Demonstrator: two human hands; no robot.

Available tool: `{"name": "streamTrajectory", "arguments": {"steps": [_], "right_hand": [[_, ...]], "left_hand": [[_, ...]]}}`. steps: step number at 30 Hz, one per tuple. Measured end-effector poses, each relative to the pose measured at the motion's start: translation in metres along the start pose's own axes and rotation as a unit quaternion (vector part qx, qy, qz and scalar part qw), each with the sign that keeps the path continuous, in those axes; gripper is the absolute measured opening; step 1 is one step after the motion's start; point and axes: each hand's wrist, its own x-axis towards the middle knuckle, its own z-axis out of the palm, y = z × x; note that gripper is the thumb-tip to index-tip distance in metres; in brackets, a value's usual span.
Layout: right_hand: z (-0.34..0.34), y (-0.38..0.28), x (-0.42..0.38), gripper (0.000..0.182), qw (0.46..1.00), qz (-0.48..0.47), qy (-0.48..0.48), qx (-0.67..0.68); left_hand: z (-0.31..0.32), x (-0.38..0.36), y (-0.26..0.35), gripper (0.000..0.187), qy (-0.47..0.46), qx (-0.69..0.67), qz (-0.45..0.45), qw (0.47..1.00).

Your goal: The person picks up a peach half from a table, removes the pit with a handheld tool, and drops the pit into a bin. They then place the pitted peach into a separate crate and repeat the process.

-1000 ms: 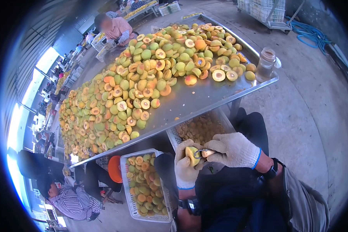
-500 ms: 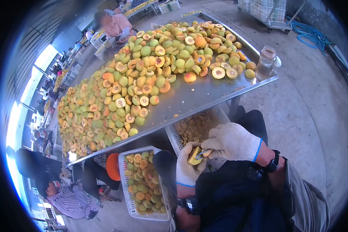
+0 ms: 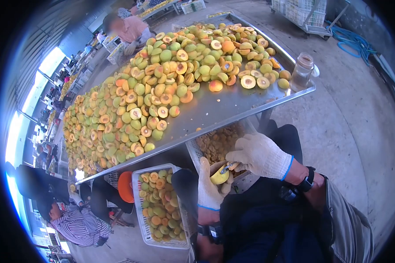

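Note:
My left hand (image 3: 212,190), in a white knit glove, holds a yellow halved fruit (image 3: 219,177), peach- or apricot-like, with its cut face up. My right hand (image 3: 261,157), gloved the same way, is closed around a small pitting tool (image 3: 226,167) with a curved metal end. That end touches the cut face of the half. Its handle is mostly hidden by my fingers. Below my hands, a crate (image 3: 192,153) contains brownish pits or scraps (image 3: 217,142). Many fruit halves (image 3: 166,79) lie heaped on the metal table (image 3: 206,111) in front.
A white crate (image 3: 139,215) of fruit halves stands left of my legs, beside an orange bowl (image 3: 126,186). A jar (image 3: 302,72) stands at the table's right corner. One co-worker (image 3: 81,223) sits at left, another (image 3: 129,28) across the table. A blue hose (image 3: 351,41) lies behind.
The tool and the fruit half have turned slightly in my hands, the cut face showing more. My right hand has shifted a little left. The co-worker at left has raised a hand toward the table.

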Motion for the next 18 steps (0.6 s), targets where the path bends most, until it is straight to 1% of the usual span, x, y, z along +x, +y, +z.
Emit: {"name": "streamTrajectory", "arguments": {"steps": [2,4,5,6,7,8,9,10,11,12,14,15,16,17,18], "right_hand": [[0.002,-0.001,-0.001,0.025,0.999,0.028,-0.009,-0.016],[0.007,-0.003,-0.004,0.023,0.999,0.038,0.007,-0.03],[0.008,-0.004,-0.005,0.022,0.998,0.048,0.022,-0.043],[0.008,-0.002,-0.005,0.022,0.998,0.048,0.021,-0.044],[0.009,-0.001,-0.005,0.022,0.993,0.081,0.03,-0.08],[0.009,0.0,-0.005,0.023,0.986,0.114,0.039,-0.115],[0.007,0.0,-0.007,0.023,0.986,0.113,0.04,-0.116],[0.005,0.001,-0.01,0.025,0.982,0.134,0.129,-0.025],[0.004,0.0,-0.012,0.027,0.963,0.153,0.213,0.069],[0.003,-0.002,-0.013,0.027,0.963,0.151,0.213,0.072],[0.0,-0.006,-0.015,0.026,0.948,0.191,0.208,0.148],[0.004,-0.007,-0.018,0.026,0.948,0.192,0.209,0.148],[0.01,-0.008,-0.019,0.024,0.91,0.241,0.194,0.275],[0.012,-0.009,-0.018,0.023,0.855,0.282,0.175,0.397],[0.012,-0.011,-0.019,0.023,0.856,0.281,0.176,0.398]], "left_hand": [[0.002,0.004,-0.004,0.073,0.003,-0.019,0.005,1.0],[0.004,0.008,-0.007,0.069,0.013,-0.085,0.001,0.996],[0.003,0.009,-0.008,0.069,0.013,-0.085,0.0,0.996],[0.001,0.01,-0.009,0.07,-0.011,-0.084,0.006,0.996],[0.0,0.01,-0.01,0.07,-0.034,-0.083,0.011,0.996],[0.0,0.008,-0.012,0.07,-0.034,-0.083,0.012,0.996],[0.003,0.004,-0.014,0.069,-0.033,-0.071,0.023,0.997],[0.003,0.002,-0.016,0.067,-0.029,-0.06,0.035,0.997],[0.001,0.005,-0.018,0.069,-0.039,-0.079,0.047,0.995],[0.001,0.005,-0.017,0.069,-0.037,-0.079,0.05,0.995],[0.01,0.002,-0.01,0.068,-0.015,-0.122,0.033,0.992],[0.01,0.003,-0.011,0.068,-0.015,-0.121,0.033,0.992],[0.009,0.005,-0.011,0.067,-0.04,-0.114,0.051,0.991],[0.008,0.008,-0.01,0.065,-0.065,-0.107,0.071,0.99],[0.008,0.009,-0.01,0.065,-0.066,-0.106,0.073,0.99]]}}
